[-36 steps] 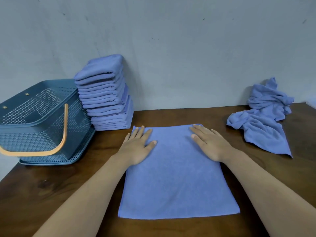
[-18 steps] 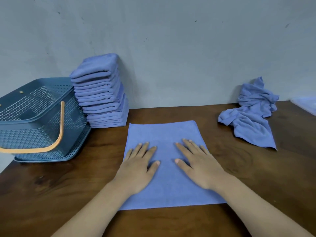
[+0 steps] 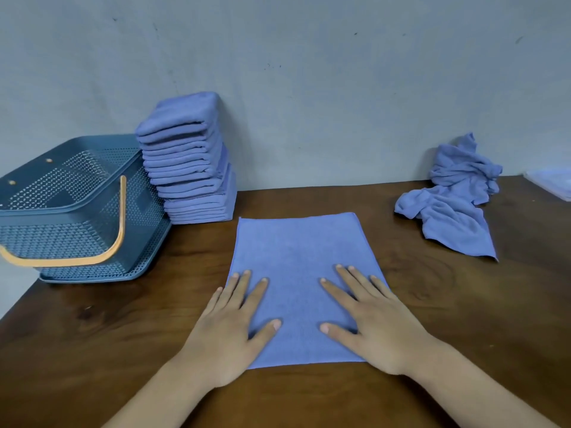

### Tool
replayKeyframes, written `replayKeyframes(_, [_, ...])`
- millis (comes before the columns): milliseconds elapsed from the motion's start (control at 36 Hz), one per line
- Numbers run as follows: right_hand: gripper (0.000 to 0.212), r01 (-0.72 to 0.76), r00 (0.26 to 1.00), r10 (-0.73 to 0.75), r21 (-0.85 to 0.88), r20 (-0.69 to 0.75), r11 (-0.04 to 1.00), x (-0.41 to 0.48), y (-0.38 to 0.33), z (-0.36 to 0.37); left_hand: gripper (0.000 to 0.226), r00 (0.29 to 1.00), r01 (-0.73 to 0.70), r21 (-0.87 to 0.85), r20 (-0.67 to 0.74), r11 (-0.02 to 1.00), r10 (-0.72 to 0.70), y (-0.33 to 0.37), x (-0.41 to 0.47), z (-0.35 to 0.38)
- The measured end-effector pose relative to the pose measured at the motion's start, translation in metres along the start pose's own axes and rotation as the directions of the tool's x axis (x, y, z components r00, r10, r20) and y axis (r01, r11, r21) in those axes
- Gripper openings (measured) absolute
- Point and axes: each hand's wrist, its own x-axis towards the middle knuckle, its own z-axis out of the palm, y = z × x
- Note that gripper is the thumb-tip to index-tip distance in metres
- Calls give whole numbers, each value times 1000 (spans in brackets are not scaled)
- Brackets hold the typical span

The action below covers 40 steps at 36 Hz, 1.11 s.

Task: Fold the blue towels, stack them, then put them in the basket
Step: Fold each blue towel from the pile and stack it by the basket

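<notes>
Dim, even, bluish light; soft shadows against the wall [image 3: 309, 72] (wide-angle bending at edges); focus slightly soft.

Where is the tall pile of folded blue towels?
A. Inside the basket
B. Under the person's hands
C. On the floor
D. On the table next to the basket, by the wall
D: the folded pile stands on the table right beside the basket, against the wall, not inside the basket.

A dark wooden table [image 3: 92, 350] against a scuffed grey wall [image 3: 309, 88].
</notes>
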Motion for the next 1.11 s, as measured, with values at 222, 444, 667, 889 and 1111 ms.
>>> replayKeyframes(222, [74, -24, 998, 21, 56, 59, 998, -18, 27, -8, 85, 997, 35, 17, 73, 999, -36, -1, -6, -15])
replayKeyframes(444, [58, -28, 983, 46, 101, -176, 995, 87, 35, -33, 66, 991, 6, -87, -134, 996, -18, 6, 106, -33])
replayKeyframes(667, [72, -128, 991, 124, 70, 49, 989, 165, 60, -20, 84, 986, 163, -35, 43, 986, -162, -22, 182, -23])
replayKeyframes(889, [76, -224, 974, 222, 100, 36, 969, 161, 87, -18, 86, 986, 164, -41, 13, 986, -164, -33, 183, -18])
replayKeyframes(1111, [58, -184, 961, 181, 4, -207, 983, 118, 59, -14, 62, 977, -11, -81, -211, 997, -7, -11, 138, -20])
